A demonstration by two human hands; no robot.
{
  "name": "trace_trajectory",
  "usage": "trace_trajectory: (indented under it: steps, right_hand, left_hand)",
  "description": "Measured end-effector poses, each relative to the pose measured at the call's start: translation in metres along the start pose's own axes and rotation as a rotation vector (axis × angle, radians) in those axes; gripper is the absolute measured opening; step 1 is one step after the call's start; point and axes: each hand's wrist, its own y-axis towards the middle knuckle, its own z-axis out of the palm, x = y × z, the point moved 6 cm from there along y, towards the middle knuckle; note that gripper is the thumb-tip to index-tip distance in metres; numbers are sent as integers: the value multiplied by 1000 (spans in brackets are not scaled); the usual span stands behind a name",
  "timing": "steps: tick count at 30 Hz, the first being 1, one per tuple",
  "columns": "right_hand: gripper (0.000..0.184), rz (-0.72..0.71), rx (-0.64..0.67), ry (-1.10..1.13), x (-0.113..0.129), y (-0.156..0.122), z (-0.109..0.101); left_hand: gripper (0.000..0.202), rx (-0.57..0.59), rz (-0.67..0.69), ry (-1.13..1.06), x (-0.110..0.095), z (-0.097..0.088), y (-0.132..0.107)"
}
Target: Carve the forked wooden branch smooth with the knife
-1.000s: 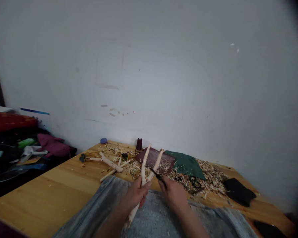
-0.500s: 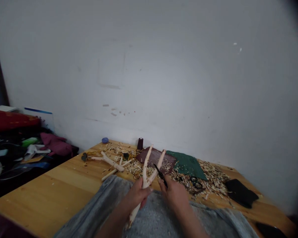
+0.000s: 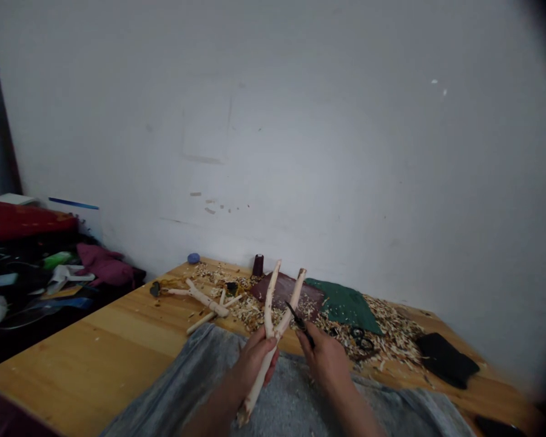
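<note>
My left hand (image 3: 255, 357) is closed around a peeled, Y-shaped forked branch (image 3: 271, 328), just below where its two prongs part. The prongs point up and away from me, and the butt end slants down toward my lap. In my right hand (image 3: 325, 352) is a knife (image 3: 301, 325) with a black handle, its dark blade close to the right prong. I cannot tell whether the blade touches the wood. A grey cloth (image 3: 291, 394) lies beneath both hands, over my lap and the table's near edge.
Wood shavings (image 3: 398, 331) cover the back of the wooden table (image 3: 95, 364), around a maroon sheet (image 3: 312, 298) and a green sheet (image 3: 348, 306). Scissors (image 3: 363, 340) lie among them. Another peeled branch (image 3: 204, 298) is at left, a thread spool (image 3: 258, 265) behind, a black pad (image 3: 448, 359) at right.
The forked branch has tilted slightly, its prongs now a little higher and further right. My right hand and the knife have shifted slightly rightward, and the camera view has moved a little.
</note>
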Motion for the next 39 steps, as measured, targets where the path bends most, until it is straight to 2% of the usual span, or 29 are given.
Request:
trace_trajectory:
  steps: [3, 7, 10, 14, 17, 20, 24, 31, 39]
  right_hand:
    - [33, -56, -27, 31, 8, -2, 1]
    - [38, -92, 2, 106, 17, -5, 8]
    - [42, -120, 37, 164, 23, -7, 14]
    - [41, -101, 91, 147, 28, -9, 16]
    - [36, -97, 120, 141, 32, -12, 11]
    - [40, -137, 78, 141, 35, -14, 4]
    - [40, -165, 24, 46, 34, -15, 0]
    - [32, -213, -27, -61, 39, -17, -1]
    - [25, -216, -70, -126, 41, -18, -2]
  left_hand:
    - [29, -74, 77, -61, -3, -6, 3]
    - [28, -131, 151, -116, -8, -16, 6]
    - [24, -98, 179, -165, -9, -18, 8]
    - [19, -25, 209, -253, -11, -10, 8]
    - [16, -52, 186, -323, -12, -5, 5]
    - [17, -71, 185, -359, -14, -4, 2]
    - [22, -54, 238, -275, -14, -4, 1]
    - [44, -140, 234, -80, -12, -5, 1]
    - [44, -143, 220, -47, -15, -4, 0]
